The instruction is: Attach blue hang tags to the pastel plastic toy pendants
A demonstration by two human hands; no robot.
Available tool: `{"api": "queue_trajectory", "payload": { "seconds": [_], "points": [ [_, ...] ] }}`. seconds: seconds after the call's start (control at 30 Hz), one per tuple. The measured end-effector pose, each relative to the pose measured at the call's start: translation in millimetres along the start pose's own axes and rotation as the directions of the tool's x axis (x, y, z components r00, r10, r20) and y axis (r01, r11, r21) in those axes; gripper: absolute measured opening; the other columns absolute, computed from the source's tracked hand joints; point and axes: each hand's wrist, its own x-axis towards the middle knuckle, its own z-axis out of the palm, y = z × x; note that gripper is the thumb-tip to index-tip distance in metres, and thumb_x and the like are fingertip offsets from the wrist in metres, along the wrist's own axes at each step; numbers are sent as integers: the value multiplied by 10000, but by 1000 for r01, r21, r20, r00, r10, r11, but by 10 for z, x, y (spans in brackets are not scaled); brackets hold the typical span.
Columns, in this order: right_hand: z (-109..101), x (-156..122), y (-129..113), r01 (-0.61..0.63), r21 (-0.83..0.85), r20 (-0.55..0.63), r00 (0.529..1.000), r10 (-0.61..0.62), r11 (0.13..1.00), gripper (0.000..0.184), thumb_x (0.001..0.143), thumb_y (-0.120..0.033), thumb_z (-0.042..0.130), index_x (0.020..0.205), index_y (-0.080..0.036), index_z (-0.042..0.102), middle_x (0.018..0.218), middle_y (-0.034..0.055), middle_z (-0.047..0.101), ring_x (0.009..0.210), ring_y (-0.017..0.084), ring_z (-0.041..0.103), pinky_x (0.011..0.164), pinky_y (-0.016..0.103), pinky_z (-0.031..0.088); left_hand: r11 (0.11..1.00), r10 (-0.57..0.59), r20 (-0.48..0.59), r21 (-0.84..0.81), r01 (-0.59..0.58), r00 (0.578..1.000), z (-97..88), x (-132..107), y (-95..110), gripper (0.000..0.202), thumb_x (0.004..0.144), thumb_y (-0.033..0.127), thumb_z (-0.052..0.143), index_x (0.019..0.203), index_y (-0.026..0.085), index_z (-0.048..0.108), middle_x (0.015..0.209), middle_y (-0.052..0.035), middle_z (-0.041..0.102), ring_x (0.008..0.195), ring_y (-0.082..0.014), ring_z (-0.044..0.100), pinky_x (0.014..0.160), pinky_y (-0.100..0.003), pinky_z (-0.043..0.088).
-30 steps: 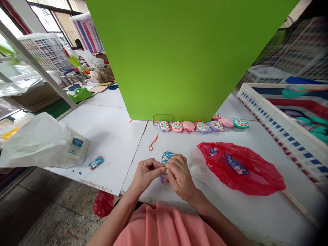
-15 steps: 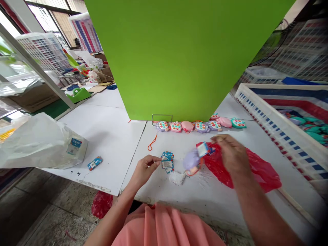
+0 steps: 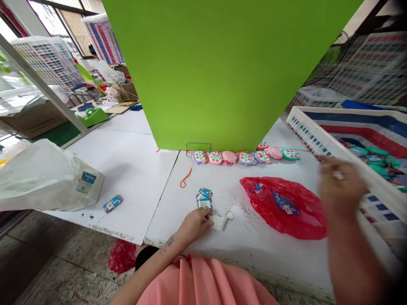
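The left hand [image 3: 193, 225] is held curled against a white fluffy tuft [image 3: 218, 223], whether it is gripped being hidden by the fingers. A stack of glossy printed cards [image 3: 204, 199] is lying just beyond on the desk [image 3: 133, 178]. The right hand [image 3: 341, 182] is blurred beside a white plastic crate [image 3: 311, 144], so its state cannot be made out.

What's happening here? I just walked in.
A person is working at a white table. Their left hand rests beside a stack of blue cards, next to a white fluffy tuft. Their right hand, blurred with motion, is out over the rim of a plastic crate of colourful toys. A red plastic bag lies between them, and a row of pastel button toys lines the foot of a green board.
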Motion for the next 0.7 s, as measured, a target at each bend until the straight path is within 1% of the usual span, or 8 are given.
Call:
{"api": "queue_trajectory", "payload": {
  "seconds": [0.03,0.07,0.13,0.2,0.3,0.47,0.6,0.7],
  "points": [
    [144,-202,-118,20,86,81,996,-27,996,265,910,-365,458,1002,-193,638,1030,134,647,999,217,590,893,386,453,1000,8,-8,5,-8,1000,24,18,-16,243,759,197,562,978,176,665,922,-72,655,809,-194,591,739,-283,438],
    [297,-424,-248,11,225,285,956,-77,974,250,896,-365,479,998,-208,645,1022,125,656,974,221,604,861,384,474,1000,14,-19,1,-14,1000,38,33,-32,201,761,178,545,913,173,677,888,-69,663,799,-192,592,736,-281,437],
    [590,-883,-521,-70,451,553,805,-217,890,242,890,-349,480,1021,-218,635,1029,92,661,972,213,614,847,380,491,999,14,-33,-37,-15,999,40,47,-58,178,763,160,519,837,173,681,828,-56,675,762,-184,592,714,-275,437],
    [820,-1293,-757,-162,569,677,649,-348,806,250,887,-303,491,1087,-210,608,1082,73,645,1016,197,598,888,372,476,995,-16,-45,-99,12,999,20,44,-78,180,760,154,501,798,163,676,765,-42,680,700,-171,586,678,-268,438],
    [994,-1702,-960,-253,614,736,527,-425,748,316,857,-263,541,1166,-200,565,1137,74,620,1046,188,579,900,358,470,986,-76,-71,-154,65,995,-9,24,-101,188,748,137,474,741,146,662,698,-35,670,641,-162,575,643,-263,436],
    [1005,-1893,-976,-331,564,789,485,-376,756,393,816,-219,579,1207,-203,534,1129,79,626,1021,200,585,886,364,467,985,-52,-139,-172,28,989,-38,10,-106,180,801,187,465,751,166,637,769,-40,663,708,-164,580,677,-262,431],
    [1001,-1896,-914,-368,510,816,493,-303,777,230,882,-241,463,1042,-189,620,835,32,680,777,165,631,722,297,502,996,-41,-273,-82,19,961,-118,22,-47,186,855,263,441,765,182,583,787,-36,608,723,-161,544,679,-269,412],
    [1007,-1902,-883,-382,480,825,504,-257,790,228,897,-270,437,934,-172,639,710,13,655,658,145,612,619,255,481,993,-74,-354,-115,35,932,-216,28,3,204,884,309,407,775,185,527,719,-13,556,648,-146,514,635,-263,396]
  ]
}}
